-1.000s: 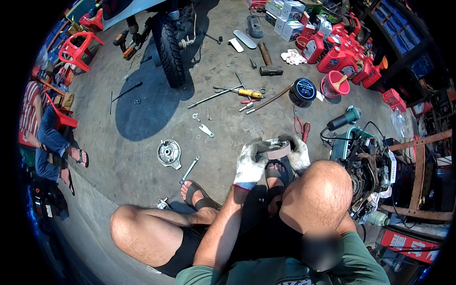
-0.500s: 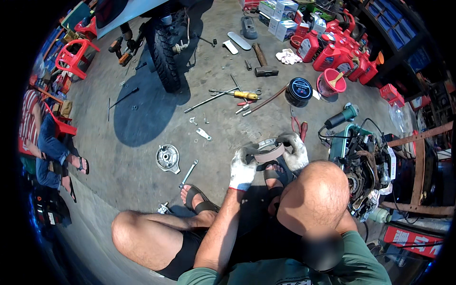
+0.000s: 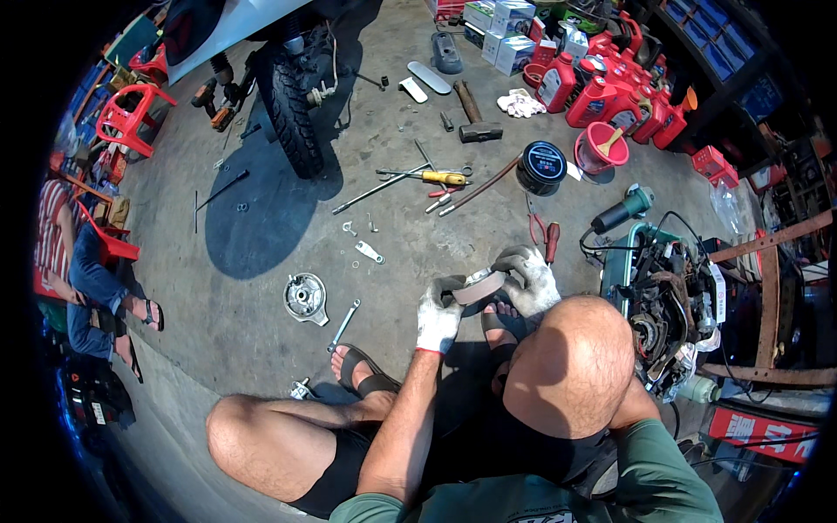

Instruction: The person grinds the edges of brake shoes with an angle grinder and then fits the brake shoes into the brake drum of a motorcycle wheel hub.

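Both my hands wear pale work gloves and hold a pair of curved brake shoes [image 3: 480, 288] above my feet. My left hand [image 3: 439, 312] is closed around the left end of the brake shoes. At their other end, my right hand [image 3: 530, 281] pinches them from above; its fingertips are partly hidden. One shoe's brownish lining faces me, and a silvery part shows behind it. On the floor to the left lie a round metal brake plate [image 3: 305, 298] and a combination wrench [image 3: 344, 326]. Red-handled pliers [image 3: 536, 228] and a red screwdriver [image 3: 552, 241] lie beyond my right hand.
A motorcycle wheel [image 3: 291, 118] stands at the far left. Ahead lie a sledgehammer [image 3: 479, 131], a yellow-handled screwdriver [image 3: 443, 177] and a black tub [image 3: 540, 169]. An angle grinder [image 3: 623, 209] rests by a crate of parts [image 3: 617, 266]. Another person [image 3: 91, 261] sits at left.
The brake shoes have turned in my hands, their right end now higher. My right hand has shifted slightly left and its fingers have moved; my left hand keeps its grip.
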Demonstrator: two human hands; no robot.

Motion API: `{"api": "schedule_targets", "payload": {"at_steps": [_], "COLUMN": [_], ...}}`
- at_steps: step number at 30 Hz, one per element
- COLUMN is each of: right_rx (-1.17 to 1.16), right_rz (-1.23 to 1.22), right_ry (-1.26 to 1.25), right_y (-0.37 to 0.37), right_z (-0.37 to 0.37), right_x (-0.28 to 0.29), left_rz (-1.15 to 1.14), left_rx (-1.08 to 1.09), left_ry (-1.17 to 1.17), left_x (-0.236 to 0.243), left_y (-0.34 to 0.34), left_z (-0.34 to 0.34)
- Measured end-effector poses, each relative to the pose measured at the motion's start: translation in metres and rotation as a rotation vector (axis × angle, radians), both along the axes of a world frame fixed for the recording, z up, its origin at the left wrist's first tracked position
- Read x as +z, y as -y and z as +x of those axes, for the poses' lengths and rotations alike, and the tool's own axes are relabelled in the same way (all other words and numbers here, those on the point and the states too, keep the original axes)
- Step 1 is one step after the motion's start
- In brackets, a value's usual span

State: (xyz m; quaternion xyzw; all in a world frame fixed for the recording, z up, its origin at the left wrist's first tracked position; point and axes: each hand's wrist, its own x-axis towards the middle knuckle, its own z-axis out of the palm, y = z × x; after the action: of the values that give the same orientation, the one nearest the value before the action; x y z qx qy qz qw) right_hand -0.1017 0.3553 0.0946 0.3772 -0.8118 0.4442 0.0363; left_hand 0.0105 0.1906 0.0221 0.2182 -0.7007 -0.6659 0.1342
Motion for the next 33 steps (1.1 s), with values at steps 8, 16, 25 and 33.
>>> {"api": "schedule_targets", "payload": {"at_steps": [8, 16, 25, 33], "right_rx": [0.02, -0.059, 0.066, 0.086], "right_rz": [0.149, 0.482, 0.926, 0.953], "right_ry": [0.034, 0.28, -0.189, -0.104], "right_y": [0.0, 0.015, 0.078, 0.116], "right_z": [0.001, -0.042, -0.134, -0.154], "right_x": [0.001, 0.019, 0.11, 0.038], "left_rz": [0.062, 0.227, 0.254, 0.421], "left_rx": [0.008, 0.147, 0.336, 0.515], "left_ry": [0.172, 0.083, 0.242, 0.088], "left_x": [0.01, -0.049, -0.07, -0.061], "left_y": [0.001, -0.01, 0.032, 0.044], "left_z": [0.004, 0.002, 0.035, 0.014]}}
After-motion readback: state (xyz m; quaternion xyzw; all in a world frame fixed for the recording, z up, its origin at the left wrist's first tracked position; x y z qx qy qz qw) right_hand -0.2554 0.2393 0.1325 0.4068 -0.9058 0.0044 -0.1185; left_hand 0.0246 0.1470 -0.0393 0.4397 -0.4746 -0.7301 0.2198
